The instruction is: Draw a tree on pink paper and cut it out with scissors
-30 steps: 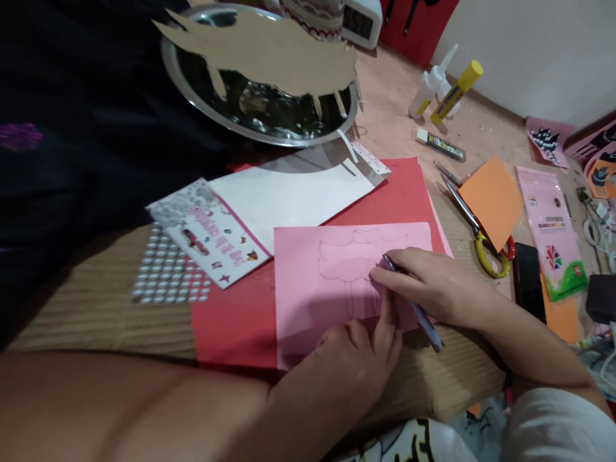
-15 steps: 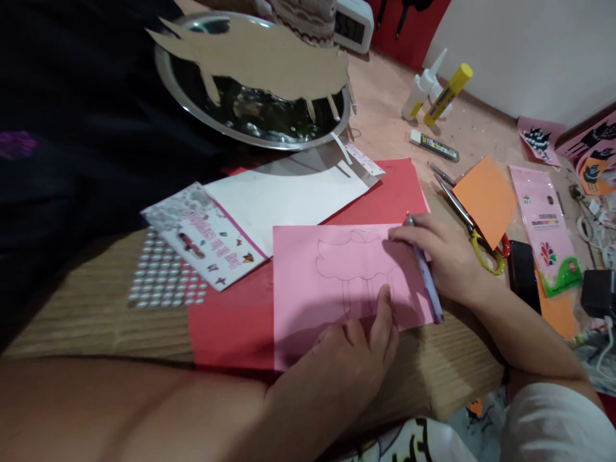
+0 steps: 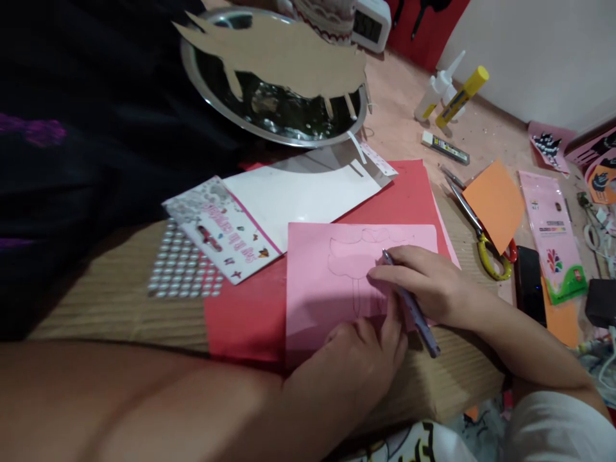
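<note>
A pink sheet of paper [image 3: 317, 295] with a pencilled outline lies on a red sheet [image 3: 240, 321] over a ribbed brown mat [image 3: 110, 301]. My right hand [image 3: 428, 282] is closed around a purple pen [image 3: 414, 314], its tip down on the outline near the sheet's middle. My left hand [image 3: 360, 359] rests on the lower edge of the pink paper, fingers curled and one fingertip pressing the sheet flat just below the pen hand.
A steel bowl [image 3: 269, 109] topped by a brown cardboard cut-out [image 3: 283, 54] stands at the back. A white card [image 3: 303, 196], a sticker pack [image 3: 224, 228] and gem stickers [image 3: 185, 273] lie left. Scissors [image 3: 481, 231], orange paper [image 3: 495, 202], glue bottles [image 3: 447, 93] and a phone [image 3: 529, 282] lie right.
My right hand swung out to the sheet's upper right corner half a second ago and has come back to the middle of the drawing. My left hand stayed on the lower edge.
</note>
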Demonstrator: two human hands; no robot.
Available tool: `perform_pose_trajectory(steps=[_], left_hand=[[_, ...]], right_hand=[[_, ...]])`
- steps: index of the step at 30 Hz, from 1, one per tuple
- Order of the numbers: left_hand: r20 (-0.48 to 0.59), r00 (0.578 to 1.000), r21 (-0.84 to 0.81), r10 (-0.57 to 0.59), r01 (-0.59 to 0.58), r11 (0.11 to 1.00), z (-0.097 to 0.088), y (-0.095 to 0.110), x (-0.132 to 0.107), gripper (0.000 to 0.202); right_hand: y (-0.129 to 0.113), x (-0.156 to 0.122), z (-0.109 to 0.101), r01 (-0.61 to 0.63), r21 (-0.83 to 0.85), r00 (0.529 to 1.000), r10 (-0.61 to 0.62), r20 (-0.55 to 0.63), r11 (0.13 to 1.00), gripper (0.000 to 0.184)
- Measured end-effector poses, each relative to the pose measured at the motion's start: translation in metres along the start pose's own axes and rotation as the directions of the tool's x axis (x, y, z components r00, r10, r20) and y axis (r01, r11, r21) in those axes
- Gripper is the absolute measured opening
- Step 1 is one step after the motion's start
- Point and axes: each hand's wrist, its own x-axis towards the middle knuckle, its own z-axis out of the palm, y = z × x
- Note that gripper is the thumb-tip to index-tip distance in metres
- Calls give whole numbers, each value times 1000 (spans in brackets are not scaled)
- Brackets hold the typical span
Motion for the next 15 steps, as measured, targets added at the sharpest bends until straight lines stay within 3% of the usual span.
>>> perform_pose_trajectory(steps=[3,7,15], left_hand=[[27,1000,-16,11,-11,1000,-8,-5,4,28],[96,990,-38,106,-103,994,-20,-15,8,35],[125,983,-31,132,-129,991,-21,-16,8,35]], right_hand=[[-3,6,1,9,-59,998,-5,66,998,33],[-4,10,4,25,-109,999,-21,40,994,34],[-5,9,-6,13,-54,991,-6,130,998,32]])
